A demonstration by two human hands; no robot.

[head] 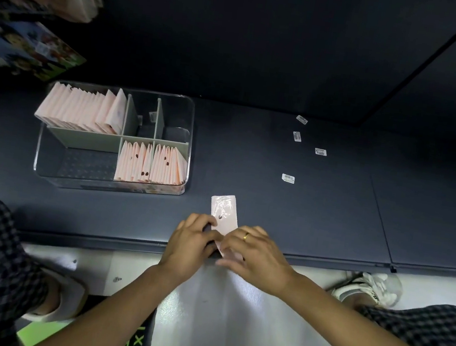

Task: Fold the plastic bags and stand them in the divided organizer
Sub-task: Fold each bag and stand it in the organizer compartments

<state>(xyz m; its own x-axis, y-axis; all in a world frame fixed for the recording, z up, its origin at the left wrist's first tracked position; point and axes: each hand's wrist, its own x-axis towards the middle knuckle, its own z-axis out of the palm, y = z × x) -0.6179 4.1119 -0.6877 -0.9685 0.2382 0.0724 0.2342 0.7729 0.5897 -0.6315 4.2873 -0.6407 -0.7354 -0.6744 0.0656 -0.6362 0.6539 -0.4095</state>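
Observation:
A pale pink plastic bag (225, 211), folded into a narrow strip, lies on the dark shelf near its front edge. My left hand (192, 244) and my right hand (256, 257) meet over its near end, fingers curled on the bag and pinching it. The far end of the strip lies flat and uncovered. To the left stands the clear divided organizer (48, 153). Folded pink bags (83, 108) stand upright in its back left compartment and in two front right compartments (152, 163). Its front left compartment and two small back compartments hold no bags.
Several small white barcode stickers (288, 178) lie scattered on the shelf (332, 211) to the right. Boxed goods (30, 48) sit on the upper left. The shelf's front edge runs just under my hands, and my knees and feet are below it.

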